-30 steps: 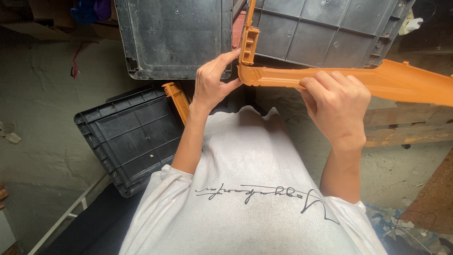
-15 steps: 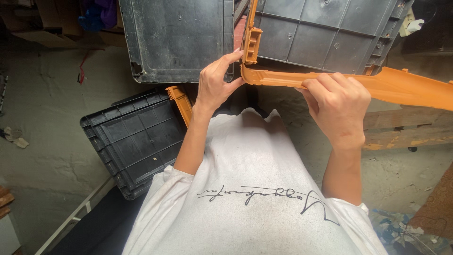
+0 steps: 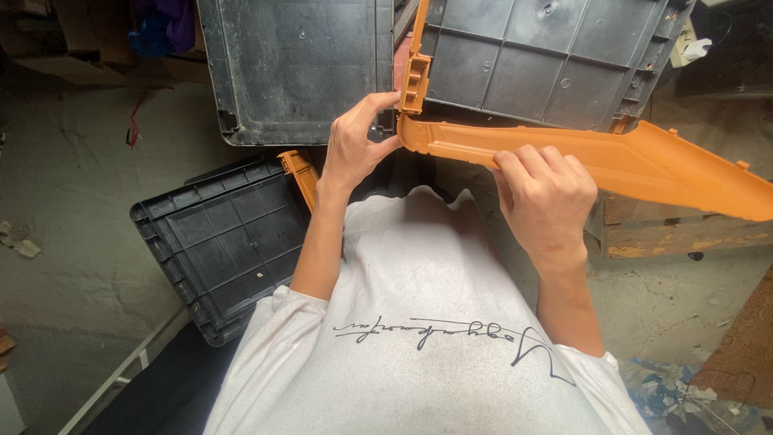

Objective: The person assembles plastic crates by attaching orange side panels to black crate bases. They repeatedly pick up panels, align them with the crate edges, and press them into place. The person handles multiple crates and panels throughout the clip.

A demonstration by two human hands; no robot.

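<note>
A long orange plastic panel (image 3: 644, 165) runs from the middle of the view out to the right edge. My left hand (image 3: 354, 145) pinches its left end, just below an orange hinge block (image 3: 415, 80) on the upright orange strip between two grey panels. My right hand (image 3: 543, 197) is curled over the panel's near edge, further right. The grey ribbed crate panel (image 3: 547, 60) lies just beyond the orange panel, touching it along the far edge. A second, flatter dark grey panel (image 3: 294, 68) sits to the left of the strip.
A black ribbed crate part (image 3: 221, 246) with an orange piece (image 3: 299, 173) at its corner lies on the concrete floor (image 3: 72, 185) at the left. A wooden pallet edge (image 3: 684, 234) is at right. My white shirt (image 3: 419, 346) fills the bottom.
The view has shifted slightly. Both hands keep the same hold on the orange panel, and my left thumb and fingers have closed in nearer the hinge end.
</note>
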